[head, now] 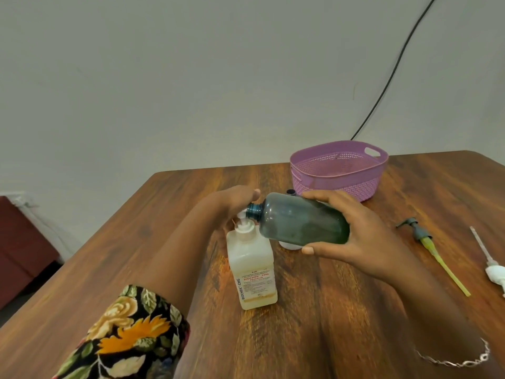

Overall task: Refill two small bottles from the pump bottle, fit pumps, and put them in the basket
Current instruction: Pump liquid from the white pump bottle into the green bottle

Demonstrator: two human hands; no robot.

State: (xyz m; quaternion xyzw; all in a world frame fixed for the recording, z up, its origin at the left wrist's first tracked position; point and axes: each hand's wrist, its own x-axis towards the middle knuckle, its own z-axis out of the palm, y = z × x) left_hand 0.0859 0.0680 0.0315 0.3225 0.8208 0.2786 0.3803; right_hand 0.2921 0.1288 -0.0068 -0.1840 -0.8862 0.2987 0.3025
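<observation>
Head view. Wooden table [341, 324] fills the lower frame. Its far edge runs just behind the basket [338, 173], and its left edge slants from 11 o'clock down to 8 o'clock. A grey wall [191, 77] stands behind, with a black cable [396, 67] hanging at 1 o'clock.

Open tabletop lies at 6 o'clock, in front of the pump bottle [251, 269], and between the basket and the right edge.

- Pump bottle: upright near table centre, label facing the camera.
- Left hand [229, 203]: rests on the pump head. The finger curl is hidden, so the grip cannot be told.
- Right hand [363, 236]: fingers and thumb wrap the green bottle [300, 222], held off the table on its side, open neck at the pump spout.
- Basket: at 1 o'clock from the pump bottle, behind the green bottle.
- White object [289, 245]: on the table beneath the green bottle, mostly hidden.
- Grey pump [419, 233] with yellow tube, and white pump [495, 272]: lying flat at 3 o'clock, apart from each other; the white pump lies at the right edge.
</observation>
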